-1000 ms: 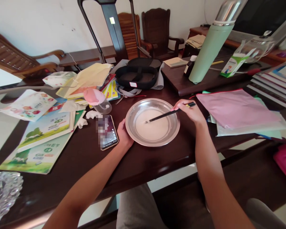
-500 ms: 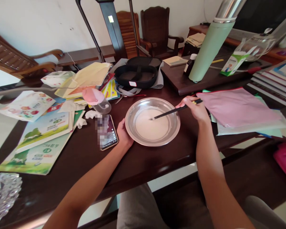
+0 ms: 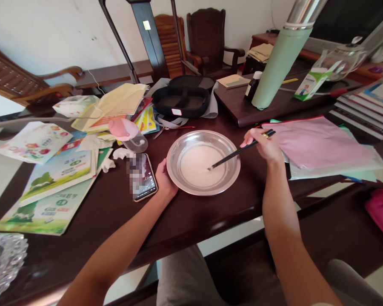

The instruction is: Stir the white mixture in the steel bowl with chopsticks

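A shallow round metal basin (image 3: pixel 172 170) with pale, milky liquid (image 3: pixel 198 165) in it stands on the dark table in front of me. My left hand (image 3: pixel 166 179) grips the basin's left rim, its fingers partly hidden by the wall. Black chopsticks (image 3: pixel 234 154) are pinched in my right hand (image 3: pixel 262 142), which hovers just beyond the basin's right rim. They slant down to the left, and their tips sit in the liquid near the basin's middle. A phone (image 3: pixel 143 176) with a lit screen lies left of my left hand.
Books (image 3: pixel 47 204), a tissue pack (image 3: pixel 35 142) and a pink-lidded cup (image 3: pixel 127 134) lie on the left. Behind the basin is an open black case (image 3: pixel 181 102). A pink pouch (image 3: pixel 312 142) and a tall green thermos (image 3: pixel 281 63) are on the right. A glass dish (image 3: pixel 4 263) stands front left.
The chopstick tips have moved slightly right and toward me through the liquid, with my right hand shifting a little. My left hand keeps its hold on the basin.
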### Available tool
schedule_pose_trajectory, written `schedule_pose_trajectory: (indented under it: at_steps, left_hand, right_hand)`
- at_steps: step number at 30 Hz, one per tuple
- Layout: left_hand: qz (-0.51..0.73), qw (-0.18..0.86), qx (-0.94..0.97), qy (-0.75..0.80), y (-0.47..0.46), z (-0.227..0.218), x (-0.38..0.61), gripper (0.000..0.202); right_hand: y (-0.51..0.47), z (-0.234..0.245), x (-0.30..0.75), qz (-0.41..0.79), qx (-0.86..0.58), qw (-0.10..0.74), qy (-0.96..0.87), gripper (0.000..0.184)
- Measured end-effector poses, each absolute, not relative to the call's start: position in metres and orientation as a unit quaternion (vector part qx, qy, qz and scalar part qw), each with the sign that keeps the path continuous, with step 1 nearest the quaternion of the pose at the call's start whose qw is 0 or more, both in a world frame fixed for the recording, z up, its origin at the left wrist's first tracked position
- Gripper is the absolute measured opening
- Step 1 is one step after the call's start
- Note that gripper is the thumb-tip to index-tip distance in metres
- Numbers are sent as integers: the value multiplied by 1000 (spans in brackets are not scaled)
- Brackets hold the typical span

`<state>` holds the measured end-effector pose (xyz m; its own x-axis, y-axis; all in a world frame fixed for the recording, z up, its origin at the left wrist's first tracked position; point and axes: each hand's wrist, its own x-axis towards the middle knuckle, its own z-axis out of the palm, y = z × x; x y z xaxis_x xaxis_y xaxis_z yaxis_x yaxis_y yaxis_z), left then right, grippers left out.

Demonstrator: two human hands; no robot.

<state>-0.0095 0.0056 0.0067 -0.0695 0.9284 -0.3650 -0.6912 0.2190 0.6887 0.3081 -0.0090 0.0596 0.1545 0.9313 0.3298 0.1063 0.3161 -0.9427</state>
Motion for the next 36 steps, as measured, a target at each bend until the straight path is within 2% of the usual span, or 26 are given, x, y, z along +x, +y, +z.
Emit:
schedule_pose_trajectory:
  at_steps: [5,10,16,22,28,34,36]
  left_hand:
    - [609,663,138,413,5,7,-9,19]
    - [612,663,134,409,6,8,-8,20]
    - [614,660,139,410,6,8,-9,20]
    - [610,665,138,410,6,9,-9,21]
    - [611,664,137,409,6,9,-9,21]
    - [607,665,142,411,6,7,-9,21]
    - [606,665,147,411,6,6,-10,21]
  right_hand:
    - [-7,62,298,379,-464,527,-603,49]
    - [-6,57,309,323,-488,605,-540,51]
    - [-6,60,301,374,-463,533,-601,50]
    - [-8,57,310,324,-480,599,-553,51]
    - [-6,61,299,382,-446,527,-614,49]
    - [-7,58,311,325,-484,598,-550,50]
    - [-8,58,310,348,-467,584,-566,52]
